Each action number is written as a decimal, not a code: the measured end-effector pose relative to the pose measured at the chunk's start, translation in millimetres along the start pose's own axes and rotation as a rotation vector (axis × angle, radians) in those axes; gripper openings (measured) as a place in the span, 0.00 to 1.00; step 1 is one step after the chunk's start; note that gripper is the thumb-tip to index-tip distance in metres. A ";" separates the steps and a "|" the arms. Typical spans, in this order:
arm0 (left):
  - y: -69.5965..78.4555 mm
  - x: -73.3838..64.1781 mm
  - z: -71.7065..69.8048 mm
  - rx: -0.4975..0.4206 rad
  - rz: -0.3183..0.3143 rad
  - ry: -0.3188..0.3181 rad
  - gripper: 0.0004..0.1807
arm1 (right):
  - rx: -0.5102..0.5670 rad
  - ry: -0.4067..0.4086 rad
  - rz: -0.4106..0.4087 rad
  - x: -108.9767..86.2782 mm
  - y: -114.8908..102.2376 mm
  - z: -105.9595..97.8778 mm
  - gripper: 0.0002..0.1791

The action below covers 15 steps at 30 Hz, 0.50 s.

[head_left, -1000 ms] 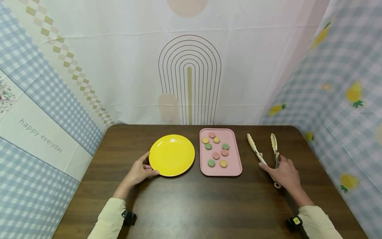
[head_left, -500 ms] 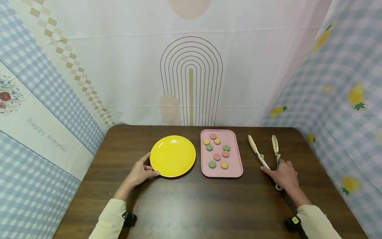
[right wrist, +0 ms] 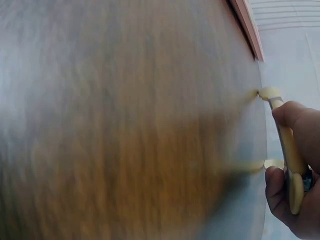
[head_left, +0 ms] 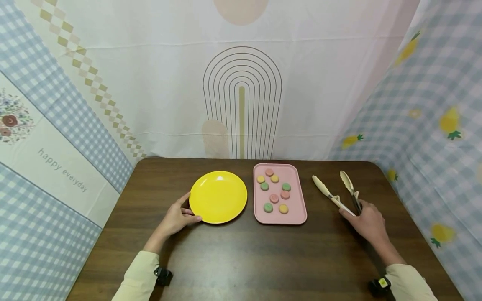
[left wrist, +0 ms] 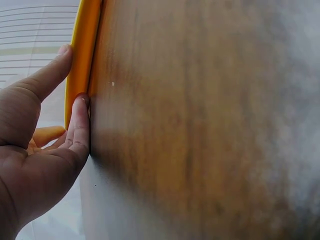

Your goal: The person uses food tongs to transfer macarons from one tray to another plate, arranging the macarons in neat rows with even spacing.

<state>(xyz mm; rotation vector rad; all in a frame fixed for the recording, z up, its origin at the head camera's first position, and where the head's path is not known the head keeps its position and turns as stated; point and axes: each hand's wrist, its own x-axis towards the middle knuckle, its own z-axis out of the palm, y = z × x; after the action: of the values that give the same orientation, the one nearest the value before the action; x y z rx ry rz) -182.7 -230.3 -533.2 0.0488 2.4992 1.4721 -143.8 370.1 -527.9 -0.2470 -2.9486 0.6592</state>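
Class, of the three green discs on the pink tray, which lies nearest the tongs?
The green disc just behind a pink disc, at right on the pink tray, toward the tongs; the other two lie nearer the yellow plate.

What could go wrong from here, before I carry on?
The left hand holds only one side of the yellow plate, so it might swivel or slip. The right hand grips the open tongs; swung toward the pink tray, they could knock the small round pieces on it.

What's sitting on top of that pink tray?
On the pink tray sit nine small round pieces: three pink, three yellow, three green. The tray covers the table beneath it, so what's under cannot be seen.
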 end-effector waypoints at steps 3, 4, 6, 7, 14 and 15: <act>-0.4 0.3 0.6 -0.001 0.001 0.000 0.59 | -0.001 0.008 -0.013 0.1 6.8 -3.7 0.48; -0.7 0.5 0.8 -0.001 0.004 0.001 0.59 | -0.003 0.008 -0.020 0.0 8.7 -5.2 0.48; -1.0 0.9 1.1 -0.004 0.008 0.003 0.59 | 0.000 0.014 -0.040 -1.0 12.1 -7.3 0.48; -1.2 1.3 1.1 -0.003 0.011 0.004 0.59 | 0.002 0.018 -0.055 -1.8 13.5 -8.3 0.48; -3.1 1.3 1.1 -0.007 0.011 0.007 0.59 | 0.044 0.110 -0.202 -10.7 15.0 -20.3 0.42; -3.1 1.3 1.1 -0.006 0.010 0.010 0.59 | 0.052 0.122 -0.221 -11.9 14.5 -23.3 0.41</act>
<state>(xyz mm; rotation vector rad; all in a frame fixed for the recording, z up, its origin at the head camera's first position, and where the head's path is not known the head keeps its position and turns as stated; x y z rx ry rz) -183.4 -230.7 -536.6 0.0538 2.5062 1.4869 -126.9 390.5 -514.1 0.0424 -2.7825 0.6635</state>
